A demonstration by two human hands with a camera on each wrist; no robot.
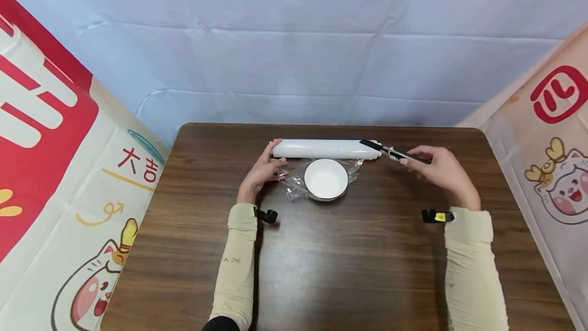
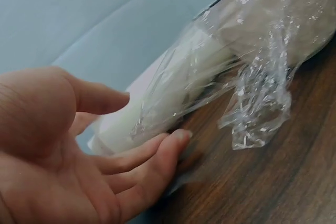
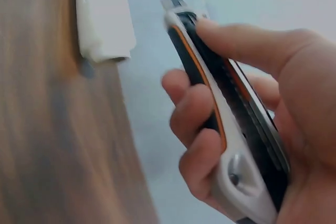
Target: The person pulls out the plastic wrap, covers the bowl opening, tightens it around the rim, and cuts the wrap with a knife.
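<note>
A white roll of cling film [image 1: 317,149] lies across the far part of the table. In front of it stands a white bowl [image 1: 326,179] with a dark rim, and crumpled clear film [image 2: 262,108] sticks out around its sides. My left hand [image 1: 263,171] is at the roll's left end, thumb and fingers spread loosely; whether they touch the roll is unclear. My right hand [image 1: 444,170] grips a utility knife [image 3: 231,129], thumb along its slider. The knife's dark blade [image 1: 369,144] is extended and points left, over the roll's right end in the head view.
The brown wooden table [image 1: 344,269] ends just behind the roll. A pale blue cloth backdrop [image 1: 294,60] hangs beyond it, with printed cartoon panels at left and right. Small black camera mounts sit on both wrists.
</note>
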